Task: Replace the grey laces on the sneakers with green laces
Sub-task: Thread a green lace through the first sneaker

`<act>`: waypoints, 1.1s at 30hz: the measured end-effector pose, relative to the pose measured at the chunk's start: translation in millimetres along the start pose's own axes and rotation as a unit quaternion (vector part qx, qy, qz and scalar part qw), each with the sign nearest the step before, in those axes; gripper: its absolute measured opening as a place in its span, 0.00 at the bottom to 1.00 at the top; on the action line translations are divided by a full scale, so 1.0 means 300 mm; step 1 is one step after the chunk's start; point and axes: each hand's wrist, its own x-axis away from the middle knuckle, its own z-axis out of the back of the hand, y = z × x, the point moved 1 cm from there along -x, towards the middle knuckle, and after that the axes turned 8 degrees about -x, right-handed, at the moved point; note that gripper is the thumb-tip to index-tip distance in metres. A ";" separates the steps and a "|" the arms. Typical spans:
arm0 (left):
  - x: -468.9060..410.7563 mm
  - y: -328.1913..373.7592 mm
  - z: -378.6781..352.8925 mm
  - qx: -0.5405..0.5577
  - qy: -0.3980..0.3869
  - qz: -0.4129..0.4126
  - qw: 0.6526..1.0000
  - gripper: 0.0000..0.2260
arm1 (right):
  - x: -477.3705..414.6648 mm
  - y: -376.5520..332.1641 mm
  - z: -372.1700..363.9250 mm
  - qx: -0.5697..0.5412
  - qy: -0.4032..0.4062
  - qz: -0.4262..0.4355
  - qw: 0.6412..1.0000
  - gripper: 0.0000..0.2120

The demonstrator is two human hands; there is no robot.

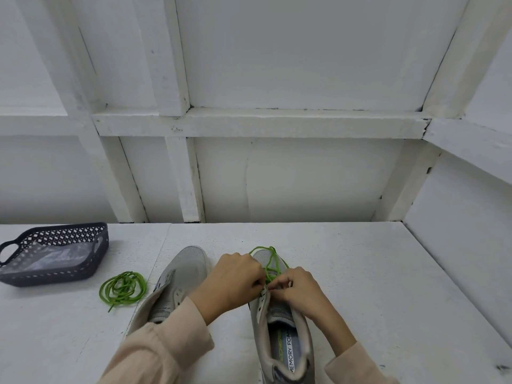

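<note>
Two grey sneakers stand on the white table, toes pointing away from me. The left sneaker (177,284) has bare eyelets and no lace. Over the right sneaker (279,328) both hands work at the eyelets. My left hand (235,278) and my right hand (296,289) each pinch the green lace (270,261), which is threaded near the toe and loops out past the shoe's tip. A second green lace (123,288) lies coiled on the table left of the sneakers.
A dark grey perforated basket (52,256) with clear plastic inside sits at the table's left. White framed walls rise behind the table and along its right side.
</note>
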 end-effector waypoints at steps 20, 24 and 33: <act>0.025 -0.008 -0.100 0.232 0.056 0.059 0.969 0.24 | 0.019 -0.014 0.004 -0.129 -0.056 -0.019 0.990 0.04; 0.025 -0.020 -0.125 0.290 0.053 0.072 0.953 0.28 | 0.015 -0.022 0.017 -0.143 -0.047 -0.004 0.989 0.06; 0.042 -0.031 -0.133 0.385 0.023 0.082 0.919 0.25 | -0.017 -0.062 0.042 -0.062 -0.067 0.026 0.996 0.12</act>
